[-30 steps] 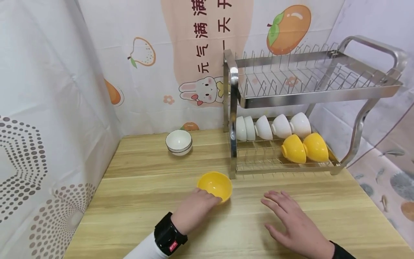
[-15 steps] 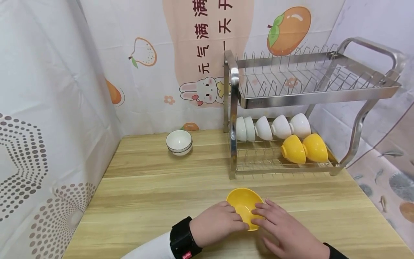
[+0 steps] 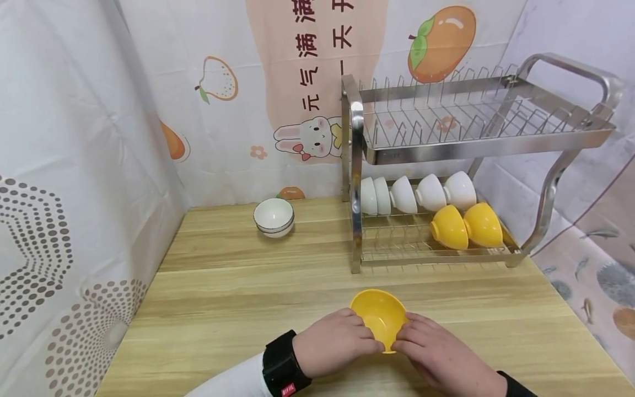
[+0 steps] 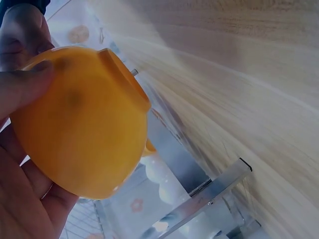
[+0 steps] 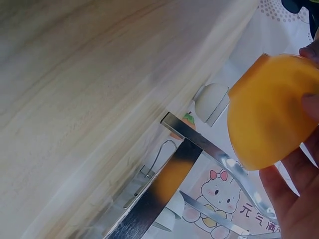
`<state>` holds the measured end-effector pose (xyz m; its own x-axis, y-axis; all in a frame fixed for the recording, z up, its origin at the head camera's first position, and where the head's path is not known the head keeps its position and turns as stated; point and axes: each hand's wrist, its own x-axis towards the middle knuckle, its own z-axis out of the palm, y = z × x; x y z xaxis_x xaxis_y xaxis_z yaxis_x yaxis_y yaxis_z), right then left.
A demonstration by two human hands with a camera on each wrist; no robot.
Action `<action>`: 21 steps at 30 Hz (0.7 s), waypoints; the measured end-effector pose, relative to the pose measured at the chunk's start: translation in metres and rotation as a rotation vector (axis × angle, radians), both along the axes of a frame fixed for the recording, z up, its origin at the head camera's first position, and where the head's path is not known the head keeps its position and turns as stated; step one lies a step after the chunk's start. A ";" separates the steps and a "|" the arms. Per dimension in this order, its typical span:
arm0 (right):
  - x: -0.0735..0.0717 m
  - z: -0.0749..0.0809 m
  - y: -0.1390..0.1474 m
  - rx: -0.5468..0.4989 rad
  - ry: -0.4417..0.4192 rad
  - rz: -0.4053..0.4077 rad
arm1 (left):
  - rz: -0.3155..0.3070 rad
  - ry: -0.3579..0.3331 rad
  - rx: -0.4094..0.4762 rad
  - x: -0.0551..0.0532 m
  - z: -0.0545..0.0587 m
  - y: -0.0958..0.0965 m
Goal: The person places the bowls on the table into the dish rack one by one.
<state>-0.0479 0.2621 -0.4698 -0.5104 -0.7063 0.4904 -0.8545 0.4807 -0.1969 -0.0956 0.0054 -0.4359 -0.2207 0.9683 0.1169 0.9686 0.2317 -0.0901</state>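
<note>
A yellow bowl [image 3: 381, 317] is held above the table at the front, its inside facing up toward the head camera. My left hand [image 3: 337, 342] grips its left rim, thumb on the outer wall and fingers over the edge. On the opposite side my right hand [image 3: 439, 350] grips the rim too. Both wrist views show the bowl's smooth outer wall and foot ring, apart from the tabletop; in the left wrist view the yellow bowl [image 4: 84, 124] fills much of the left half, in the right wrist view the yellow bowl [image 5: 274, 109] is at the right.
Behind stands a two-tier metal dish rack [image 3: 436, 259]. Its lower tier holds several white bowls [image 3: 431, 193] and two yellow bowls [image 3: 483, 225] on their sides. Stacked white bowls [image 3: 274, 218] sit at the back left of the wooden table [image 3: 223, 309]. Printed curtains [image 3: 213, 143] surround the table.
The left hand has brought the yellow bowl right and toward the front, off its spot near the rack. The right hand has moved in and now grips its other side.
</note>
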 end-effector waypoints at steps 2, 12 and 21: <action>-0.002 0.000 0.000 -0.013 0.010 -0.016 | 0.011 0.011 0.012 -0.001 0.000 0.000; -0.024 0.003 0.003 -0.182 0.124 -0.201 | 0.130 0.093 0.224 -0.016 0.004 -0.003; -0.062 0.016 0.027 -0.390 -0.254 -0.612 | 0.330 0.109 0.265 -0.020 0.002 -0.020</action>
